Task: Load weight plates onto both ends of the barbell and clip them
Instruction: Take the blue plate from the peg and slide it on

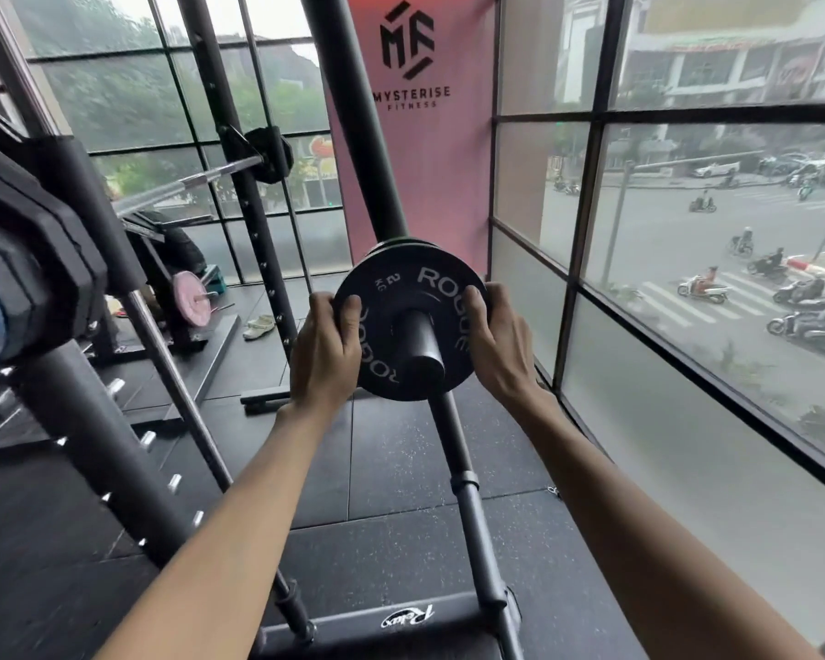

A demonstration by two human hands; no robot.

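Observation:
A small black Rogue weight plate (403, 297) sits on a black horizontal peg (422, 343) of the rack frame, with more plates stacked behind it. My left hand (327, 347) grips the plate's left rim and my right hand (494, 338) grips its right rim, fingers curled over the edge. The barbell (187, 183) rests on the rack at upper left, a black plate (270, 152) on its far end. At the left edge, large black plates (34, 259) sit close to the camera.
A black rack post (353, 111) rises behind the peg. A slanted steel bar (177, 378) crosses the left side. A pink plate (190, 298) stands on the floor at back, shoes (258, 326) beside it. Glass wall (687, 350) on the right.

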